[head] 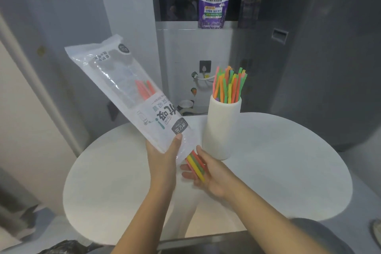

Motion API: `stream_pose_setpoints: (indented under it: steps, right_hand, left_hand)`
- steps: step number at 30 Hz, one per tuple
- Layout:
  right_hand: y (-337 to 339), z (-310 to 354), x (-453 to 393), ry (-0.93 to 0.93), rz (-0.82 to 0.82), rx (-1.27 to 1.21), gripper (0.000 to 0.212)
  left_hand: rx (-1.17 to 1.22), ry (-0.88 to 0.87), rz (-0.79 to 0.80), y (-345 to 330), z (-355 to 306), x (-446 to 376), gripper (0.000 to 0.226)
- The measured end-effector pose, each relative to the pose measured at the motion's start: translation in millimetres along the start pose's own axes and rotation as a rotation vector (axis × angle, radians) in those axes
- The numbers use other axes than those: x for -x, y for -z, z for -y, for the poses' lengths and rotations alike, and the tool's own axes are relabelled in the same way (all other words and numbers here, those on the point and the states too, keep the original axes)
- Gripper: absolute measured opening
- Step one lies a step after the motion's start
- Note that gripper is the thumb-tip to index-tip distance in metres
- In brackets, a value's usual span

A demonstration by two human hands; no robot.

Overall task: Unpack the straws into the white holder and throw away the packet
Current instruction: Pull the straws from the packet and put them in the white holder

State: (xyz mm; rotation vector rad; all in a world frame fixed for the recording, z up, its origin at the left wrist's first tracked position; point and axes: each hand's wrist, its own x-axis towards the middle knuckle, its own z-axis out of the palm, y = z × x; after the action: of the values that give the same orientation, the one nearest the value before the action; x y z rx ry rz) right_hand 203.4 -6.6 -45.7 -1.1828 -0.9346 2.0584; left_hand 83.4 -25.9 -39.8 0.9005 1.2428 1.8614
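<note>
My left hand [165, 154] grips the lower end of a clear and white plastic straw packet [123, 86], tilted up to the left above the table. A few orange and green straws still show inside it. Several coloured straws [196, 168] stick out of the packet's open bottom end, and my right hand [208, 173] closes around them. The white cylindrical holder [223, 128] stands upright just behind my right hand, with many coloured straws [229, 84] standing in it.
A round white table [278, 171] carries the holder. A purple and yellow refill pouch [214, 3] stands on a ledge behind. Black bag material [68, 247] shows at the bottom left edge. Grey walls surround the table.
</note>
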Motion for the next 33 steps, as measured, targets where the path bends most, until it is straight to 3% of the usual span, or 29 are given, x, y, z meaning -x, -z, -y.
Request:
stream_pose_setpoints:
  steps: [3,6,9,11,14,18,21,23,28,33]
  right_hand:
    - [2.5,0.8,0.7,0.025,-0.032,0.016,0.038]
    - [5.6,4.6,5.2,0.168,-0.147,0.235,0.03]
    - [13.1,9.6,7.5,0.335,-0.29,0.592,0.047]
    - [17.4,11.3,8.8,0.398,-0.318,0.67,0.053]
    - [17.6,11.1,12.8,0.395,-0.279,0.529,0.037]
    - [12.0,5.7,12.5,0.352,-0.147,-0.105,0.023]
    - [5.2,-5.0,8.7,0.347,-0.017,-0.37,0.03]
    - [-1.8,-13.1,7.2,0.356,0.055,-0.388,0.034]
    - [-18.4,-15.8,-0.2,0.349,0.056,-0.281,0.061]
    - [-12.7,-3.5,-6.6,0.443,-0.063,-0.346,0.024]
  left_hand:
    - [0.052,0.019,-0.033,0.5,-1.6,-3.6,0.056]
    - [0.204,0.154,-0.06,4.1,-0.9,-8.6,0.046]
    - [0.357,0.366,-0.163,9.8,1.4,-15.4,0.037]
    - [0.413,0.452,-0.202,10.3,1.2,-16.9,0.038]
    - [0.477,0.51,-0.225,10.2,-0.4,-16.0,0.037]
    - [0.532,0.59,-0.254,13.5,-0.9,-16.1,0.039]
    - [0.521,0.611,-0.257,14.9,-2.4,-18.7,0.017]
    - [0.516,0.595,-0.262,12.7,-2.1,-17.5,0.008]
    - [0.488,0.633,-0.154,-4.2,2.0,2.8,0.022]
    - [0.649,0.644,-0.147,-20.8,7.2,12.8,0.021]
